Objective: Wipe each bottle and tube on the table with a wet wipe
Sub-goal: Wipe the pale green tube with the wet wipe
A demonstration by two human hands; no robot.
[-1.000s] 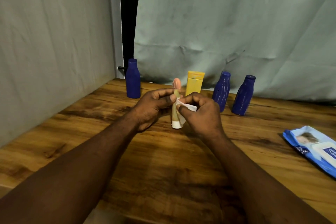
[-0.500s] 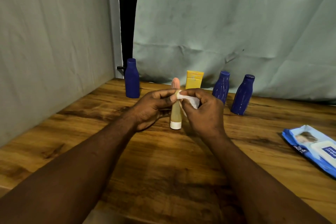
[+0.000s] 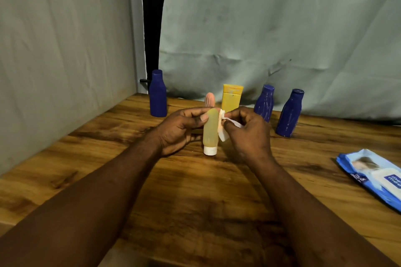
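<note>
Holding the yellowish tube upright, cap down, over the desk, we pinch its top with the left hand and press the wet wipe, pinched in the right hand, on its side; we judge it light, soft and slippery, best gripped near the cap.

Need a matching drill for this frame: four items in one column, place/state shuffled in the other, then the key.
Items
1. pale yellow tube
2. wet wipe
3. wipes pack
4. leftmost blue bottle

Places/states
A. pinched in the right hand, against the tube's side
B. standing at the back left of the table, near the wall corner
C. held upright in the left hand, white cap down
D. lying flat near the table's right edge

Pairs: 1-C, 2-A, 3-D, 4-B
</note>
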